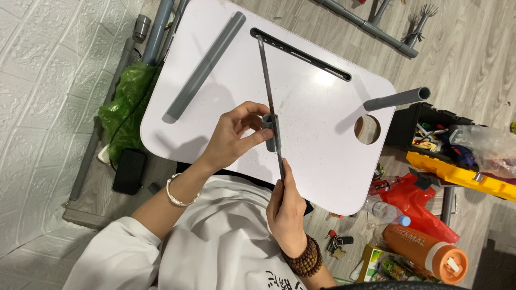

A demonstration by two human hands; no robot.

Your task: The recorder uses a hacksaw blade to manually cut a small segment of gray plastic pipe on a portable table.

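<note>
The left hand (234,134) pinched a short grey pipe piece (271,131) above the white table (322,129). The right hand (286,207) gripped a thin blade (267,80) at its near end. The pipe looked light, stiff, smooth and likely slippery; the blade seemed whippy.

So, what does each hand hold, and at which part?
The left hand holds a short grey pipe piece around its side. The right hand holds a long thin blade at its near end.
</note>
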